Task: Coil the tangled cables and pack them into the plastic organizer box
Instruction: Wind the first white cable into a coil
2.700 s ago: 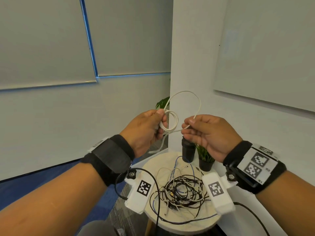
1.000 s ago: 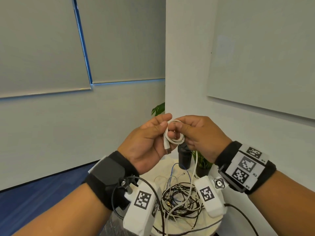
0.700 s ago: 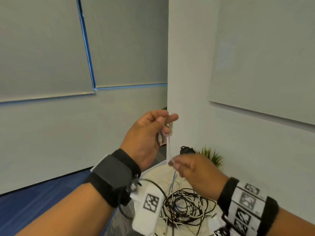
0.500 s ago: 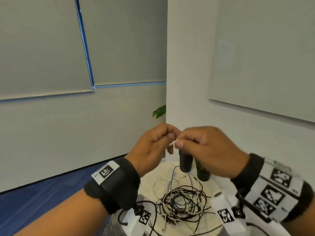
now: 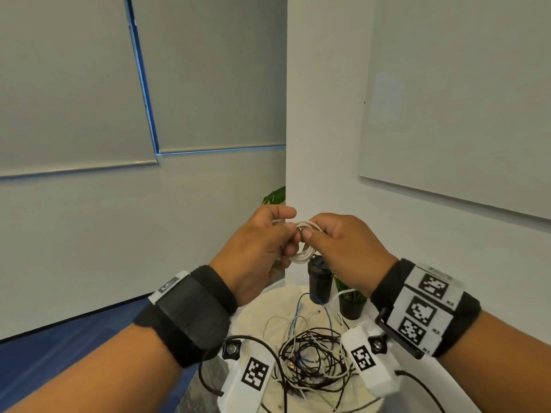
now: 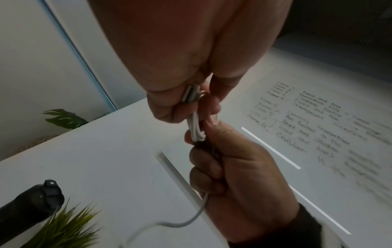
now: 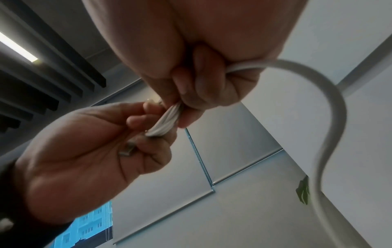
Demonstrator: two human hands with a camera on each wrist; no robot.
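A white cable is wound into a small coil held in the air between both hands. My left hand pinches the bundled strands with a metal plug tucked under its fingers. My right hand pinches the same coil from the other side, and the cable's loose tail curves out of its fist and hangs down. Below them a tangle of black, white and blue cables lies on a round white table. No organizer box is in view.
A black cylindrical container and a small potted plant stand at the table's far edge against the white wall. A whiteboard hangs on the right wall. A leafy plant shows behind the wall corner. Blue floor lies to the left.
The wide white loop has been wound down into a small tight coil. My right hand dropped to pull the tail, then came back up to meet my left hand at the coil.
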